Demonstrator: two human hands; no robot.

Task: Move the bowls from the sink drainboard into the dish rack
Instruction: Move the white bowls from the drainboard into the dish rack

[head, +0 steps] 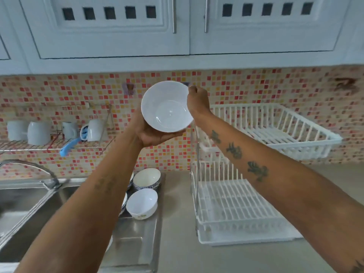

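Note:
I hold a plain white bowl point(167, 106) high in front of the tiled wall, its inside tilted toward me. My left hand point(151, 134) cups it from below. My right hand point(197, 101) pinches its upper right rim. Lower down, two more bowls stand on the steel drainboard point(137, 239): a white bowl with a small flower print point(142, 203) and a bowl with a blue pattern outside point(147, 178). My left forearm hides other dishes beside them. The white two-tier dish rack point(236, 209) stands to the right with both tiers bare.
A steel sink point(23, 211) with a curved tap point(27, 168) lies at the left. A wall shelf point(55, 134) holds several white mugs and a blue-handled tool. Pale cabinets point(177, 26) hang overhead. Grey countertop point(295, 257) runs around the rack.

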